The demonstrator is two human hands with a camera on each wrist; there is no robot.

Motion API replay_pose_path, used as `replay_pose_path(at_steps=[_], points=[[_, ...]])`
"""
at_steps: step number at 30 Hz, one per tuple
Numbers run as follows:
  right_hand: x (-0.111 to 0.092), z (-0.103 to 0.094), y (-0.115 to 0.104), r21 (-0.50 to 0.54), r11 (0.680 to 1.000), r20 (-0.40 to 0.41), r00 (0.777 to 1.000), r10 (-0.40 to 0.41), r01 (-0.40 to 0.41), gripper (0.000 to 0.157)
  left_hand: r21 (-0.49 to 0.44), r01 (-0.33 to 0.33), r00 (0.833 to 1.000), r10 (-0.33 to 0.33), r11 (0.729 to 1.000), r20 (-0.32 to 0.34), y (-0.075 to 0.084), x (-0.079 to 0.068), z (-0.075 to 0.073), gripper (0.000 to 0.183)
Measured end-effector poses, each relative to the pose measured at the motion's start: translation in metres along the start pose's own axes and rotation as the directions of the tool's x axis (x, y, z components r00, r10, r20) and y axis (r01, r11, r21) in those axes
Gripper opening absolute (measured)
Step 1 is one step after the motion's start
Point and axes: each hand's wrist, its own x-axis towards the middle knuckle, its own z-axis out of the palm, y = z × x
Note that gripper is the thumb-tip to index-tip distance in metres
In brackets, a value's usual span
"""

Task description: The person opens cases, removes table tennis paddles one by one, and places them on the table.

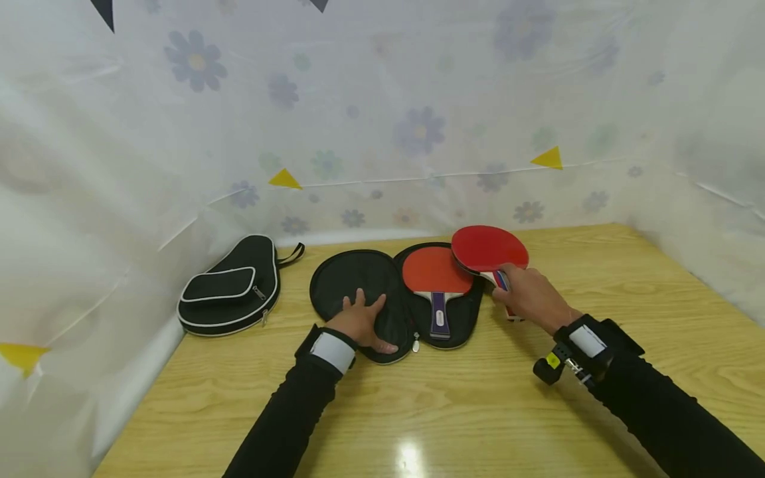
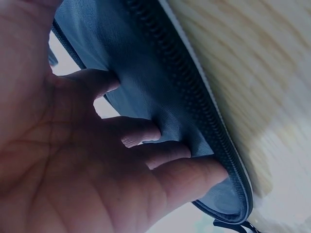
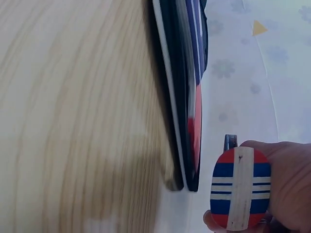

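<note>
Black sleeves come in from the near side of an unfolded case, each with a strapped band at the wrist. Fingers apart and grasping nothing, the left hand rests on the left half of that case, and the left wrist view shows the fingertips touching its dark cloth beside the zip. At the right edge of the case, the right hand grips a red bat by its handle, whose striped red, blue and white end faces the right wrist view. The bat's blade overlaps the far right corner of the case as seen from the head; whether it touches anything beneath is hard to tell from there. Inside the right half of the case lies an orange-red bat, flat, its purple handle pointing toward the person, between the two hands. A zip pull sits at the near edge of the case, where the halves meet. Left of the case stands a closed bag, black with white piping, a front pocket and a loop; its contents are hidden. Beneath the case is a wooden table; behind it hangs a flowered sheet.
</note>
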Motion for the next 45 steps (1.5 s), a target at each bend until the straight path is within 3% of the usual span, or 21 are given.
replay_pose_path(at_steps=[6,12,21,29,33,41,45], points=[[-0.008,-0.010,0.022,-0.036,0.999,0.016,1.000,0.024,-0.023,0.028,-0.001,-0.004,1.000,0.004,1.000,0.005,0.001,0.000,-0.001,0.107],[-0.013,-0.019,0.039,-0.072,0.997,0.041,0.999,0.029,-0.026,0.031,-0.010,-0.003,1.000,0.003,1.000,0.009,0.000,-0.001,-0.002,0.108],[-0.019,-0.016,0.063,-0.092,0.996,0.082,0.996,0.026,-0.019,0.021,-0.010,-0.001,1.000,0.001,1.000,0.013,0.000,-0.001,-0.002,0.107],[-0.020,-0.013,0.069,-0.116,0.993,0.137,0.991,0.002,0.014,0.039,-0.010,0.004,1.000,-0.004,1.000,0.026,0.001,-0.001,-0.002,0.108],[-0.025,-0.013,0.065,-0.128,0.992,0.158,0.987,0.041,-0.021,0.035,-0.010,0.007,1.000,-0.007,1.000,0.028,0.001,-0.001,-0.002,0.108],[-0.042,-0.009,0.046,-0.291,0.956,-0.005,1.000,0.026,-0.026,0.041,-0.012,0.012,0.999,-0.012,1.000,0.031,0.001,-0.001,-0.001,0.108],[-0.044,-0.008,0.041,-0.296,0.954,-0.030,0.999,0.037,-0.044,0.031,-0.009,0.010,1.000,-0.010,1.000,0.028,0.001,-0.001,-0.001,0.108]])
